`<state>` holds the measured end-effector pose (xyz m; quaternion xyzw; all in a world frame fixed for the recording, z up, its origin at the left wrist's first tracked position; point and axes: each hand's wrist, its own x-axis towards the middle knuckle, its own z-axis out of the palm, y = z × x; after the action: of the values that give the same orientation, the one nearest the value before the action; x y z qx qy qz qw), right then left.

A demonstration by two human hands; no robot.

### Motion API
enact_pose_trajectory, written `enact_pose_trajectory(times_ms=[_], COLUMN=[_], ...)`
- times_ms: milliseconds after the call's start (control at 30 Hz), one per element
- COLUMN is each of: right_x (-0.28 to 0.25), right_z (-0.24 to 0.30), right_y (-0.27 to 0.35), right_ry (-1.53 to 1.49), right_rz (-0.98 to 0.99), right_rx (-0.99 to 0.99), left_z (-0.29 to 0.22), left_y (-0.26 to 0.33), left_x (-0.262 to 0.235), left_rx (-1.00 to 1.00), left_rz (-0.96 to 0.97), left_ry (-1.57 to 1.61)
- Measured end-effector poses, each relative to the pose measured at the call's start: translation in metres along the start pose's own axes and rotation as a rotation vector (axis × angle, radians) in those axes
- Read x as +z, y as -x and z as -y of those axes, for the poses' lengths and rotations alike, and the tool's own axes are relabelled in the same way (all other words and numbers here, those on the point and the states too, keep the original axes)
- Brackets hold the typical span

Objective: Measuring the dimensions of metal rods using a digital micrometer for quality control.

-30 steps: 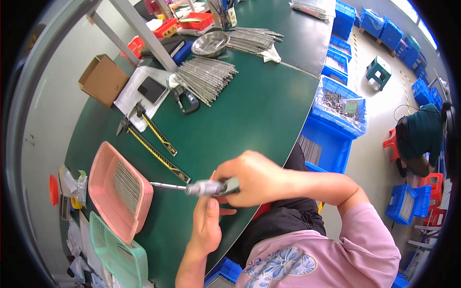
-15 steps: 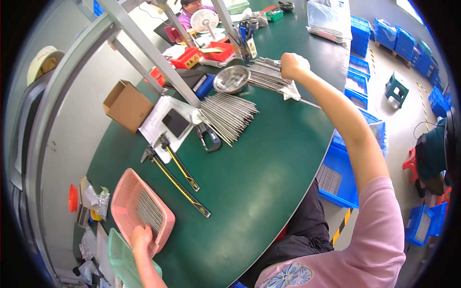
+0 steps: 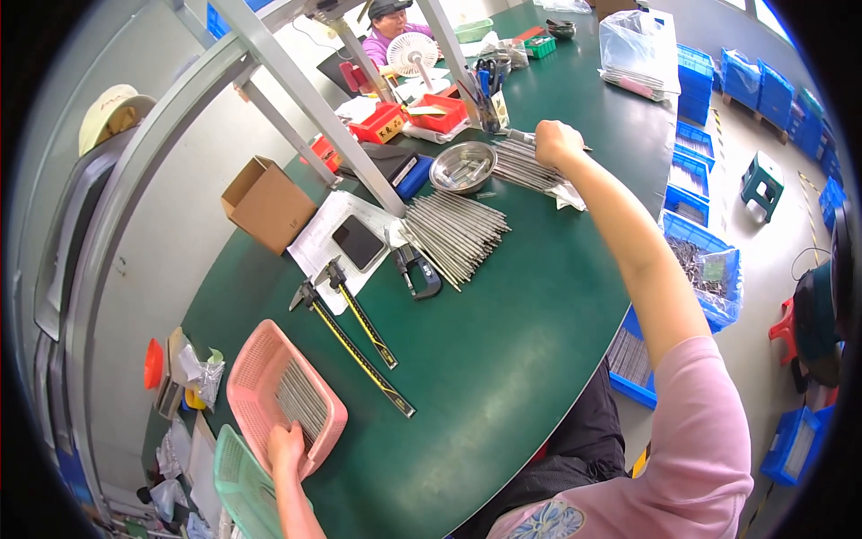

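Note:
My left hand [image 3: 285, 446] is inside the near end of a pink perforated basket [image 3: 247, 382], its fingers curled by the ends of a bundle of thin metal rods [image 3: 301, 402]. What those fingers hold is hidden. At the far side of the table, my right hand [image 3: 558, 144] is closed in a fist above a row of metal rods [image 3: 525, 166]. A slim grey rod tip sticks out past that fist. White cloth or paper [image 3: 567, 195] lies under the row's near end. A larger fanned pile of metal rods [image 3: 458, 235] lies between my hands.
Two calipers [image 3: 359, 355], a micrometer [image 3: 416, 269] and a phone [image 3: 358, 241] lie mid-table. A steel bowl [image 3: 462, 169] stands by the rods. A green basket [image 3: 235, 485] touches the pink one. Metal shelf posts [image 3: 314, 108] rise at left; a person [image 3: 391, 31] sits beyond.
The whole view has shifted, moving the table things slightly right and down. My right hand stays closed over the far rods; a rod jutting beyond the white cloth no longer shows. My left hand stays in the basket.

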<state>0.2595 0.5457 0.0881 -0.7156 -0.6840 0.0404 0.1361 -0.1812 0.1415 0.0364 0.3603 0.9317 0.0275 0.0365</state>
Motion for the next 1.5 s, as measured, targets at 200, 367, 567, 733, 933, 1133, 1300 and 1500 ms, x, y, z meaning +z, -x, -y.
enact_pose_trajectory(times_ms=[200,367,567,733,933,1133,1300,1500], right_x=[-0.004,-0.013,-0.015,-0.009,0.027,0.035,0.033,0.034], right_z=[-0.023,-0.030,0.001,0.024,0.064,0.077,0.074,0.072], right_y=[0.015,0.069,0.166,0.266,0.333,0.348,0.352,0.349], right_ry=[-0.157,-0.375,-1.040,-1.813,-1.999,-1.954,-1.949,-1.939], right_rz=[-0.046,-0.001,0.411,0.943,1.376,1.394,1.403,1.458], right_rx=[-0.002,-0.101,-0.252,-0.049,0.257,0.333,0.363,0.343], left_z=[-0.006,0.006,0.009,-0.065,-0.086,-0.080,-0.083,-0.086], left_y=[0.000,-0.007,0.022,0.105,0.163,0.172,0.178,0.179], left_x=[0.000,0.006,-0.014,-0.034,0.016,0.030,0.028,0.028], left_rx=[-0.320,-0.378,-0.098,0.215,0.347,0.270,0.305,0.308], left_rz=[0.274,0.350,0.016,0.234,0.555,0.482,0.486,0.453], left_ry=[0.499,0.610,1.254,1.918,1.986,1.944,1.884,1.864])
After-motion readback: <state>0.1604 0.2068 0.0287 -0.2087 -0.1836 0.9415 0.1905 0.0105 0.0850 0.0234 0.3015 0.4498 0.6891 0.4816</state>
